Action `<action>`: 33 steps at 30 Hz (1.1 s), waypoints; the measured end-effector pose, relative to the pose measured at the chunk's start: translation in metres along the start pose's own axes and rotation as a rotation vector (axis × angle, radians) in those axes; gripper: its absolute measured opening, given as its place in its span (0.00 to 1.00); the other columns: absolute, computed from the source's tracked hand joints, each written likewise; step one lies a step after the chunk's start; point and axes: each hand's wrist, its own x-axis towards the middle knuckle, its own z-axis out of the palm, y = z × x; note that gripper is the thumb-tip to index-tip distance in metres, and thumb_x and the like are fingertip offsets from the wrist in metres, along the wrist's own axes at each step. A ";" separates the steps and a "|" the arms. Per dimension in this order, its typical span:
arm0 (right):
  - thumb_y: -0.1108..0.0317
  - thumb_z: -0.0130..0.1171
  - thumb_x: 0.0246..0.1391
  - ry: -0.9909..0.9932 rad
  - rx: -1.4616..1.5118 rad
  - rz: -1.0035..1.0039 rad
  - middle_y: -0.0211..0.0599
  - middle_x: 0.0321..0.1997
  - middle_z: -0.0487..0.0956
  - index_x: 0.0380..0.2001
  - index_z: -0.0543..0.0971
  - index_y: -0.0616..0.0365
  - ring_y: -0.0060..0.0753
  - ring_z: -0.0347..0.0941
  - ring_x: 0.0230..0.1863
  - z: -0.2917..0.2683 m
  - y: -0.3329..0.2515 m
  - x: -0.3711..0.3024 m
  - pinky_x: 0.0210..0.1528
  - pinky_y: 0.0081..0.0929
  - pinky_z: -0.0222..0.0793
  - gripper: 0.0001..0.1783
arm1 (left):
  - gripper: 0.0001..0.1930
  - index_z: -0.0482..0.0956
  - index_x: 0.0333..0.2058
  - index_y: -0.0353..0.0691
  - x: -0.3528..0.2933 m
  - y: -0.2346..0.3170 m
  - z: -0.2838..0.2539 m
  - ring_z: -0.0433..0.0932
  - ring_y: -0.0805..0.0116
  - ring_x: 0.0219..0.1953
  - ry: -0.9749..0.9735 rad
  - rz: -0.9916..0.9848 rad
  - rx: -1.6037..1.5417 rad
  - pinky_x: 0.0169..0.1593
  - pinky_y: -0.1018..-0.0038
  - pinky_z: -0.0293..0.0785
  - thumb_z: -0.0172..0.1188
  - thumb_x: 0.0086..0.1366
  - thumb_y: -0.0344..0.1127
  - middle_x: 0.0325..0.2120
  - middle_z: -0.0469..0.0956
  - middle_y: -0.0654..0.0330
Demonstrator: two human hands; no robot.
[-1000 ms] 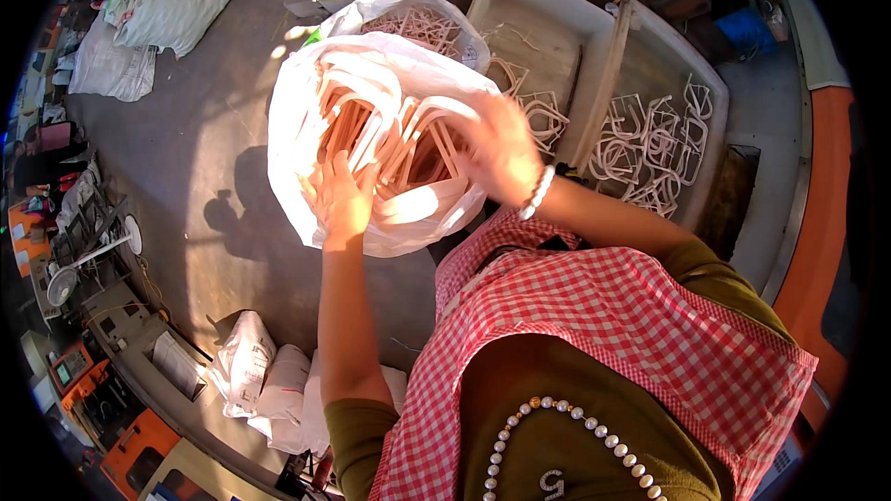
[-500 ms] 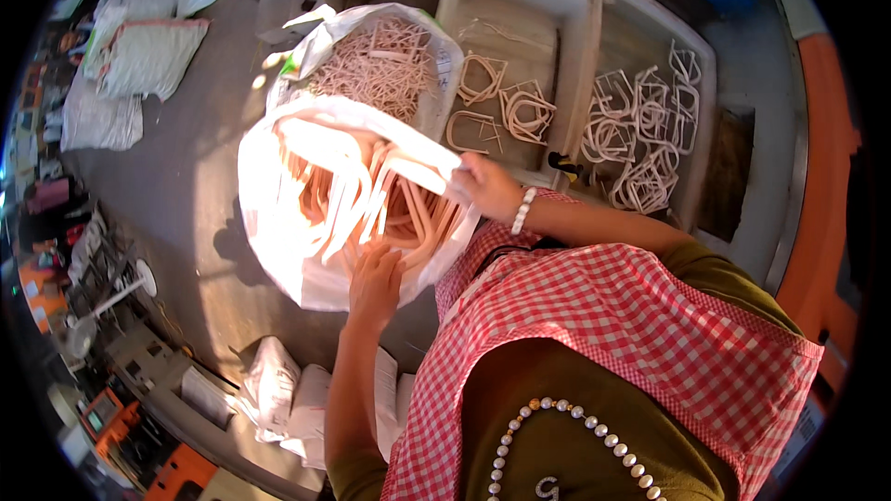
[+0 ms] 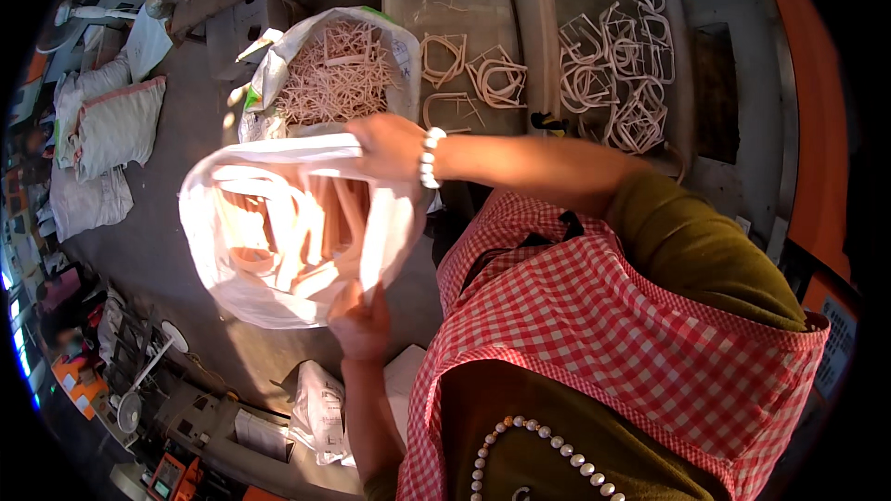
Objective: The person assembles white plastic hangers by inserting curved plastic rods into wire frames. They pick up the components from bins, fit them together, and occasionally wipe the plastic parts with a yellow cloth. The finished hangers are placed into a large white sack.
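A white sack (image 3: pixel 209 255) stands with its mouth toward me, holding long, curved, pale pink plastic pieces (image 3: pixel 295 223). My right hand (image 3: pixel 390 147), with a white bead bracelet on the wrist, is closed on the far right part of the sack's rim. On the near right side of the same rim, my left hand (image 3: pixel 360 323) is closed too, its fingers partly hidden by the sack. Just beyond stands a second white sack (image 3: pixel 408 74) filled with thin pink plastic scraps (image 3: pixel 339 74).
Two pale tubs (image 3: pixel 401 0) with bent pink plastic frames (image 3: pixel 639 116) in them stand at the far right, a bar between them. Full white sacks (image 3: pixel 116 130) lie at the left, and another sack (image 3: pixel 320 413) stands near the bottom. A fan (image 3: pixel 130 408) is at the lower left.
My left hand has gone from the plastic pieces to the sack's rim and closed on it. My right hand has shifted left along the rim. The sack's mouth has narrowed, and the view has shifted.
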 end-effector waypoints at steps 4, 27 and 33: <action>0.65 0.57 0.45 -0.004 -0.092 -0.115 0.45 0.25 0.78 0.34 0.75 0.57 0.50 0.76 0.31 -0.002 -0.002 0.010 0.34 0.41 0.70 0.12 | 0.16 0.64 0.16 0.37 0.014 0.018 -0.009 0.66 0.48 0.17 0.168 0.143 -0.064 0.20 0.58 0.59 0.61 0.56 0.28 0.13 0.64 0.50; 0.44 0.58 0.52 0.601 0.228 0.118 0.44 0.42 0.72 0.52 0.67 0.60 0.35 0.72 0.40 -0.013 0.074 -0.126 0.41 0.29 0.68 0.34 | 0.44 0.59 0.58 0.38 0.033 0.047 0.031 0.75 0.49 0.41 -0.314 -0.069 -0.224 0.45 0.61 0.69 0.70 0.45 0.47 0.36 0.76 0.47; 0.50 0.58 0.52 0.717 0.103 0.346 0.44 0.39 0.74 0.47 0.70 0.58 0.40 0.73 0.39 0.019 0.134 -0.247 0.42 0.33 0.69 0.26 | 0.34 0.62 0.57 0.35 0.017 0.069 0.013 0.69 0.47 0.50 -0.006 0.295 -0.062 0.52 0.58 0.66 0.65 0.55 0.41 0.49 0.69 0.46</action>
